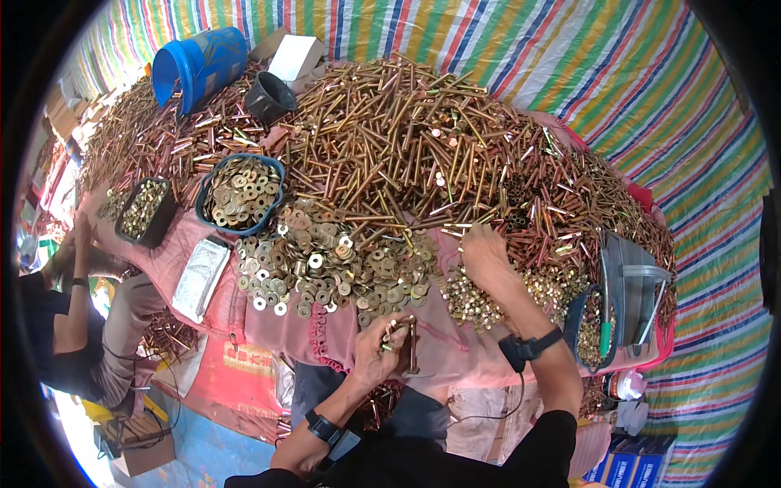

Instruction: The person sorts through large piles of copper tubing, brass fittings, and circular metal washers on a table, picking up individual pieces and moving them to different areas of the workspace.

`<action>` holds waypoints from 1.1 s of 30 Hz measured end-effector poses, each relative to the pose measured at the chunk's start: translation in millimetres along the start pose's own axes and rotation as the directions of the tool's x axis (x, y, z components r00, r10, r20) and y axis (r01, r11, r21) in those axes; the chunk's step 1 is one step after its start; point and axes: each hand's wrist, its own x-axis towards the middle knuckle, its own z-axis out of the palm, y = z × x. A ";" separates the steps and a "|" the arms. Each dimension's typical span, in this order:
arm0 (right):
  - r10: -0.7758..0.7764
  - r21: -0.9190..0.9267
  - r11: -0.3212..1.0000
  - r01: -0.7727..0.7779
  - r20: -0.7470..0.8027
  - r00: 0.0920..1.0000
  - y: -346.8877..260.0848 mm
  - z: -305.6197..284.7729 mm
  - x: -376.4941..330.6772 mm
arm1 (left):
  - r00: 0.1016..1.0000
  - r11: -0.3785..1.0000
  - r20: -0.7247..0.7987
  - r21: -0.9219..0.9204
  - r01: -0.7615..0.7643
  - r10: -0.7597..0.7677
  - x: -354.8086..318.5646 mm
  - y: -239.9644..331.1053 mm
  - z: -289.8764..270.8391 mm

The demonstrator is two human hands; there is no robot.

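My left hand (379, 348) is closed near the front edge of the pink cloth, holding a brassy bolt (413, 350) that points toward me. Small pale metal pieces (390, 333) show between its fingers. Farther right, my right hand (486, 250) reaches to the near edge of a large heap of brassy bolts (390, 138), fingers pinched together. A short shiny piece lies at its fingertips; whether it is gripped I cannot tell. Loose washers (325, 260) are heaped left of the right hand, and a pile of small nuts (472, 305) spreads below its wrist.
A blue basin (282, 191) of washers and a dark tray (167, 232) of nuts stand left. A blue bucket (187, 77) and black cup (272, 96) lie behind. At right are a grey bin (614, 268) and a nut container (576, 329). Another person (73, 317) sits at left.
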 end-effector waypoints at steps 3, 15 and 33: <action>0.171 0.626 0.721 -0.298 0.256 0.952 -6.9 -29.6 -27.0 | 1.000 0.999 0.009 0.037 -0.024 0.023 1.1 0.2 -0.2; -0.176 0.818 0.574 0.039 0.076 0.981 -82.5 -71.1 -50.4 | 0.999 0.999 0.002 -0.035 -0.040 0.040 4.5 -1.6 2.8; -0.060 0.607 0.767 0.206 -0.252 0.966 -131.2 -26.0 -78.6 | 0.976 0.984 -0.123 -0.003 -0.180 0.179 3.3 0.1 1.3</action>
